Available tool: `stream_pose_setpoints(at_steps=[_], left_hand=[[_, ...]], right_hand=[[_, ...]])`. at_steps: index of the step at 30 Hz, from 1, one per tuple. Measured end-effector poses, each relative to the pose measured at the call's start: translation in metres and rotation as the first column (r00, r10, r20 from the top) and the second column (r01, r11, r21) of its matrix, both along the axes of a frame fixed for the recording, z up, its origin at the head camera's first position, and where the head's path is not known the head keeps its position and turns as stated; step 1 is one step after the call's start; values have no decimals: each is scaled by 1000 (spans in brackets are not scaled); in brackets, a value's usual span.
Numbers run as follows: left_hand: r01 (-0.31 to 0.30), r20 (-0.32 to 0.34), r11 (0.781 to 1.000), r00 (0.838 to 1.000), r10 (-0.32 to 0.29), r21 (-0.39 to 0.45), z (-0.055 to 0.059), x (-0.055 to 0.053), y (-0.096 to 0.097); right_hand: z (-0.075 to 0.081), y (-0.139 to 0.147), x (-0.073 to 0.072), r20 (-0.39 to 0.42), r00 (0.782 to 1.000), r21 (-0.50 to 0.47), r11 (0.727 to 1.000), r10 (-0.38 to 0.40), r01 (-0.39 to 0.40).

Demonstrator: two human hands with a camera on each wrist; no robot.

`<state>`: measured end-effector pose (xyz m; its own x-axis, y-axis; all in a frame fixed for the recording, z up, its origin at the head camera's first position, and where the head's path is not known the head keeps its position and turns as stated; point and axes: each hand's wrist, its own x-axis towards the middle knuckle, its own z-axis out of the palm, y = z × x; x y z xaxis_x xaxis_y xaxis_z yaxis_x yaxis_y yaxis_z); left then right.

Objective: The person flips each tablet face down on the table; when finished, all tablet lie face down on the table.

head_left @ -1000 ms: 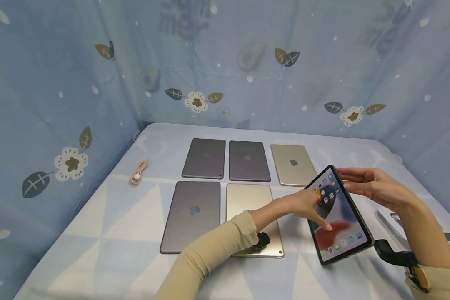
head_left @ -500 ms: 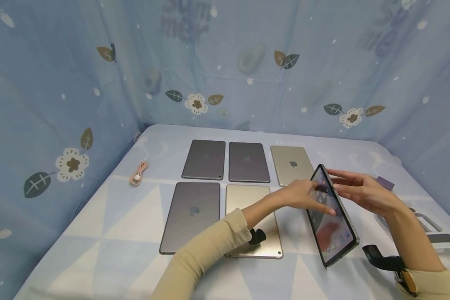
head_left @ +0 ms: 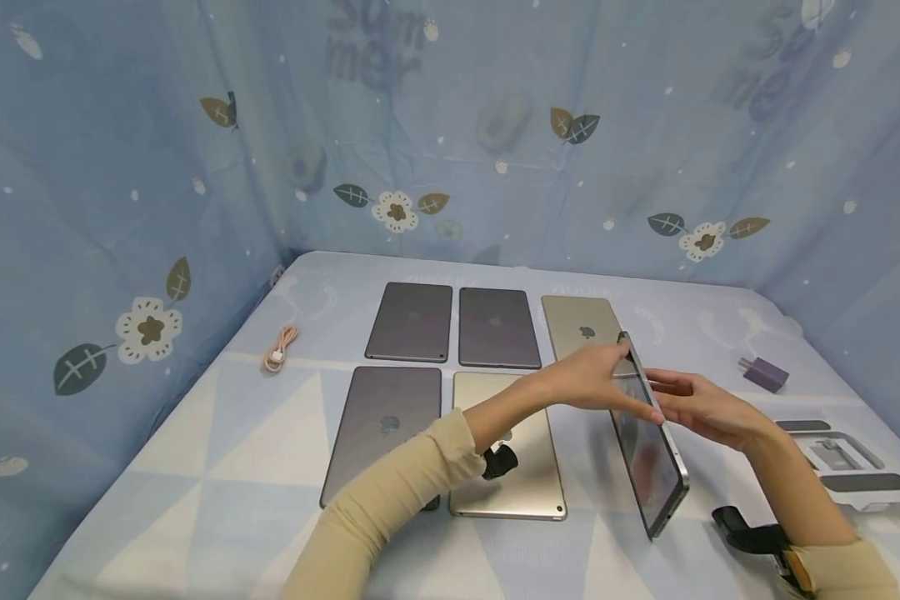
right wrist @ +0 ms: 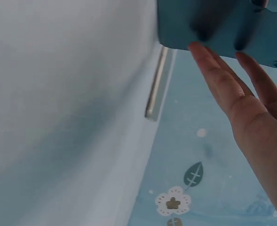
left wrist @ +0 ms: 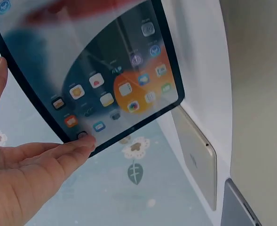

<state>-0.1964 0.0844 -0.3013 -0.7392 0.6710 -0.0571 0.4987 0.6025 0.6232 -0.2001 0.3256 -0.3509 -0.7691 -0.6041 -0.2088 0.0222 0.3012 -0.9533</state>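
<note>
My left hand (head_left: 592,379) holds a black-framed tablet (head_left: 648,471) near its upper end, the thumb at one long edge and the fingers at the short edge. The tablet stands steeply tilted above the sheet, its lit screen towards the left. App icons show on the tablet's screen (left wrist: 124,52) in the left wrist view. Behind it is my right hand (head_left: 708,408); in the right wrist view, its fairly straight fingers (right wrist: 218,75) touch the tablet's back (right wrist: 180,28). Its thumb is hard to make out.
Back-side up lie two dark tablets (head_left: 408,321) (head_left: 500,327), a gold one (head_left: 573,321), a larger grey one (head_left: 382,425) and a larger gold one (head_left: 532,483). A pink cable (head_left: 277,348) lies left. At right are a purple charger (head_left: 765,375) and a grey-white stand (head_left: 843,458).
The tablet has turned from nearly facing me to almost edge-on and shifted left. Both hands have moved with it. The charger and stand at right have come into fuller view.
</note>
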Motion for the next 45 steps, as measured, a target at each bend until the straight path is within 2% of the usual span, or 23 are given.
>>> stream_pose_setpoints(at_steps=[3, 6, 12, 15, 18, 24, 30, 37, 42, 45], left_hand=[[-5, 9, 999, 1000, 5, -43, 1, -3, -5], [5, 13, 998, 1000, -4, -59, 1, -6, -13], [33, -57, 993, 998, -40, -109, -2, -10, -32], [26, -85, 989, 996, -39, -148, -4, -9, -39], [10, -85, 984, 996, -26, -177, -9, -8, -42], [5, -81, 982, 996, -21, -190, -27, -6, -37], [-2, -35, 971, 999, -6, -239, -43, -8, -24], [-15, -44, 965, 999, 4, -264, -46, -8, -13], [5, -70, 935, 997, -32, -355, -50, -7, -9], [18, -55, 916, 997, -44, -401, -52, -8, -7]], right_hand=[[-3, -6, 4, -10, 1000, 134, 991, 4, -3], [-4, -14, 8, -11, 1000, 212, 977, 14, -12], [-5, -27, 9, -97, 991, 254, 965, 96, -69], [-2, -30, 9, -144, 980, 285, 954, 140, -94], [1, -32, 11, -175, 971, 336, 937, 165, -98], [3, -29, 14, -220, 962, 462, 886, 160, -42], [1, -20, 15, -306, 937, 568, 822, 170, 36], [0, -13, 13, -296, 940, 568, 823, 171, 29], [-2, -14, 15, -305, 937, 613, 788, 168, 58], [-3, -15, 15, -302, 939, 639, 766, 166, 70]])
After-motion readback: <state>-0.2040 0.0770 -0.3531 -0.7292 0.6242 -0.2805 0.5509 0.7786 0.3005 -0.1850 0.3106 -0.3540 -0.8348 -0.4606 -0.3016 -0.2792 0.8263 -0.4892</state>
